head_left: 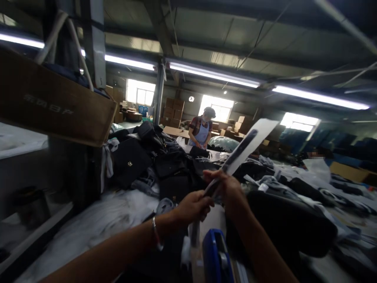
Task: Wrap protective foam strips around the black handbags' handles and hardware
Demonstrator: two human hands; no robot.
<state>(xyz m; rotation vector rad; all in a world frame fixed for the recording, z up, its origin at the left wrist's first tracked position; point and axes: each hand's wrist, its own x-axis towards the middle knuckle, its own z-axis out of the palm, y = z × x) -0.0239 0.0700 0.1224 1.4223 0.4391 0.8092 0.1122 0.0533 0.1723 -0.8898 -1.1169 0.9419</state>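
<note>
My left hand [193, 206] is closed around the lower end of a long, narrow dark strip, perhaps a strap, with a whitish sleeve or sheet about it. My right hand [228, 186] grips the same piece a little higher up, close to the left one. From there the white sleeve with the dark strip [246, 143] slants up to the right; it is blurred, and its material is hard to make out. Below my hands stands a blue tape dispenser [213, 253]. Black bags [173, 165] are piled just beyond my hands.
A brown carrier bag [59, 106] hangs at upper left by a post. White plastic wrap [108, 214] lies at lower left, a large black bag [288, 220] at right. Across the table a person in an apron [202, 131] works; another person [316, 167] is at far right.
</note>
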